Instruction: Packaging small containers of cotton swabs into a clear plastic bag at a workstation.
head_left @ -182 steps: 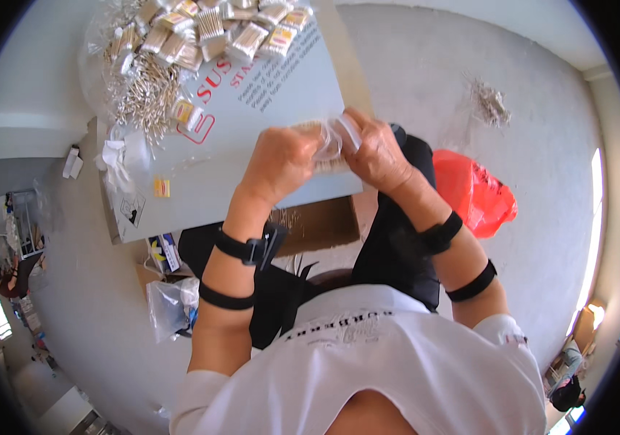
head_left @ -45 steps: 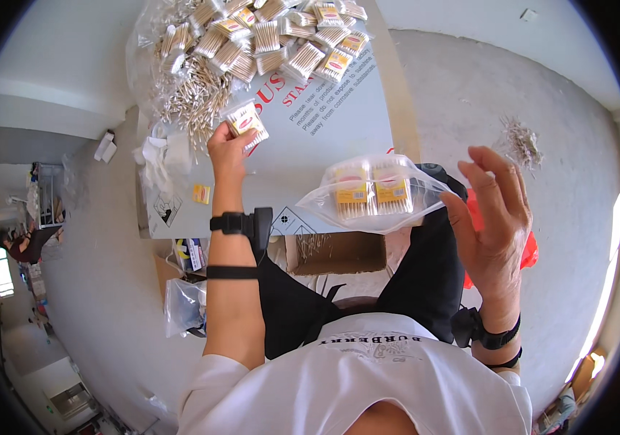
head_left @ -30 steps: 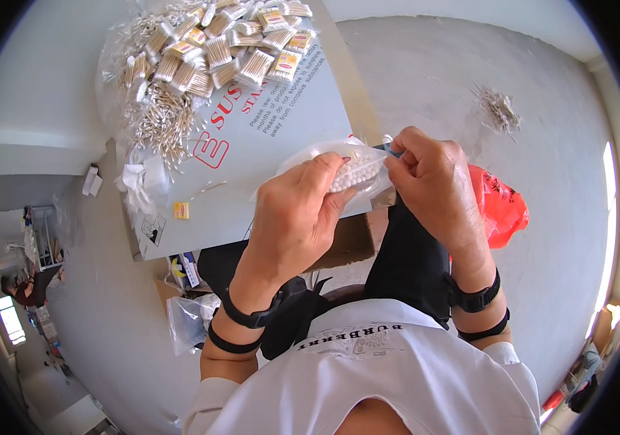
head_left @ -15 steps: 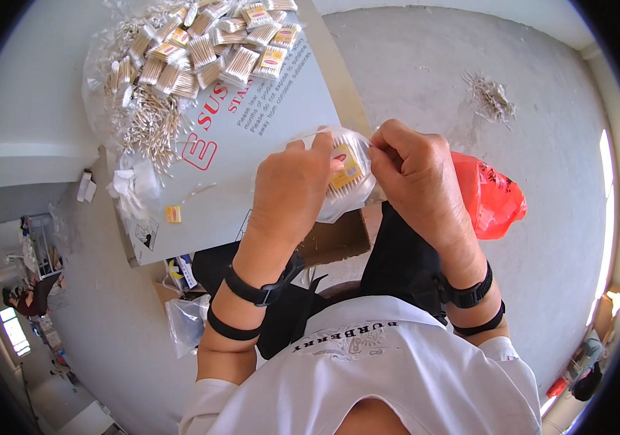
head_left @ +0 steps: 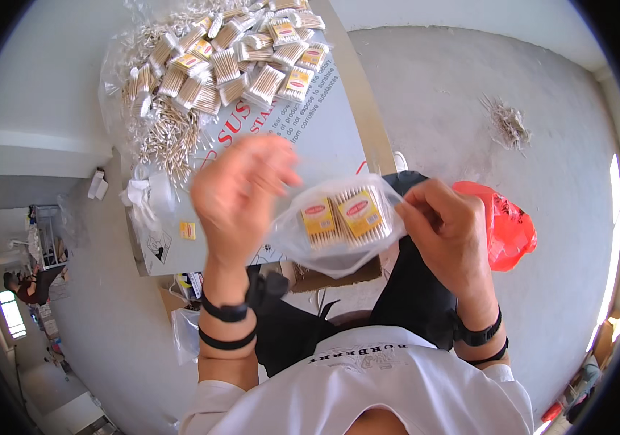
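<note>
My right hand [head_left: 449, 228] pinches the rim of a clear plastic bag [head_left: 335, 262] at its right side. Inside the bag two packs of cotton swabs with yellow labels lie side by side, a left pack [head_left: 320, 221] and a right pack [head_left: 362, 216]. Just off the bag's upper left, my left hand [head_left: 241, 192] is raised over the table, blurred by motion, its fingers loosely apart and nothing visible in them. Beyond it, a heap of cotton swab packs [head_left: 226, 65] covers the far part of the table, beside many loose cotton swabs [head_left: 171, 138].
The table [head_left: 331, 148] has a grey printed cover. Crumpled white plastic [head_left: 149, 199] and a small yellow label [head_left: 187, 230] lie at its left. An open cardboard box [head_left: 339, 279] stands below the bag. A red plastic bag [head_left: 505, 232] is at right; scattered swabs [head_left: 507, 123] lie on the floor.
My left hand has left the bag and moved left. The bag now hangs lower from my right hand, and two packs show in it. The view has shifted slightly.
</note>
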